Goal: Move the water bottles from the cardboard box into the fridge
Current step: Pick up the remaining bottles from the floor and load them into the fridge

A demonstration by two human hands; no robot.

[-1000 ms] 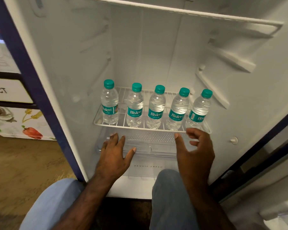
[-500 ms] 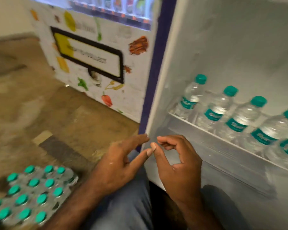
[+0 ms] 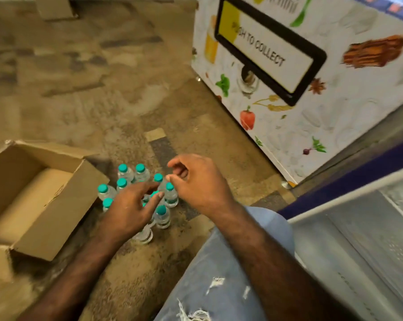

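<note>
The view has swung from the fridge shelf, where five bottles stood a second ago, down to the floor at centre frame. Both hands now hover over the cluster of water bottles [image 3: 135, 195]: left hand [image 3: 128, 209] open with fingers spread, right hand [image 3: 196, 181] loosely curled, holding nothing. So another pickup looks due. About ten green caps show (some hidden under the hands), standing beside one cardboard box [image 3: 40, 198] at left; one fridge [image 3: 358, 228] at lower right.

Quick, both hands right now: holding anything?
Left hand: open, fingers spread above the bottles, holding nothing.
Right hand: loosely curled, holding nothing.
</note>
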